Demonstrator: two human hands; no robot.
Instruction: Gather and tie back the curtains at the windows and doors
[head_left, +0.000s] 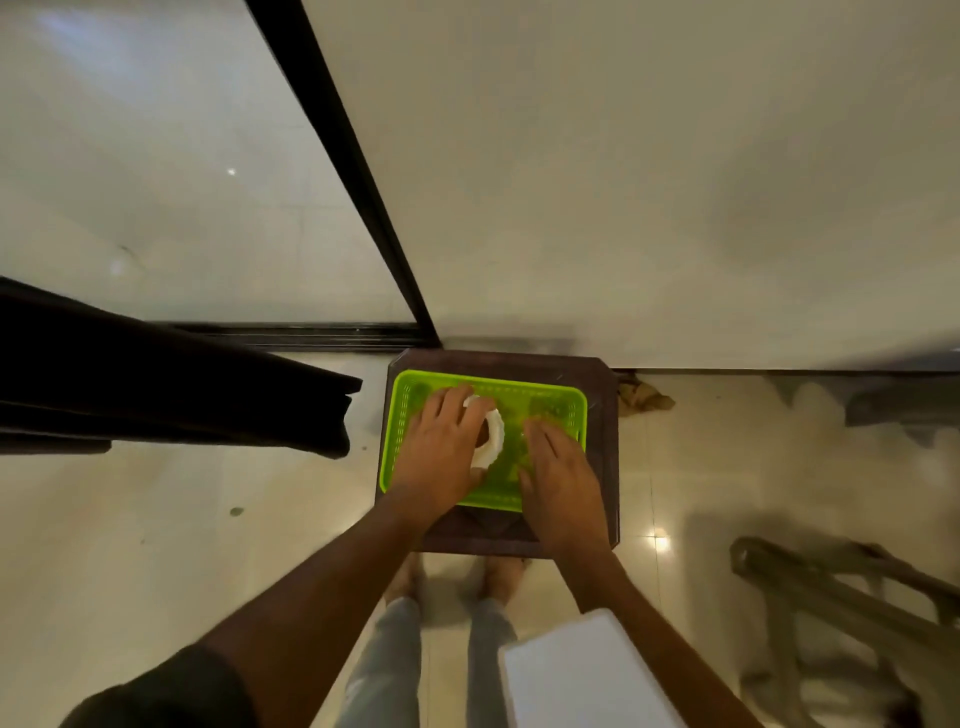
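A bright green plastic basket (563, 396) stands on a dark brown stool (602, 457) against the wall. Both my hands reach into it. My left hand (439, 454) lies over a white ring-shaped tieback (493, 434), its fingers curled around the ring's left side. My right hand (558, 480) rests flat inside the basket, fingers straight, holding nothing. A dark curtain (171, 384) hangs bunched at the left, in front of the glass sliding door (171, 171).
The door's black frame (363, 171) runs down to the floor track beside the stool. A crumpled brown scrap (647, 397) lies by the wall. A dark chair frame (831, 597) stands at the right. A white box (582, 675) sits near my legs.
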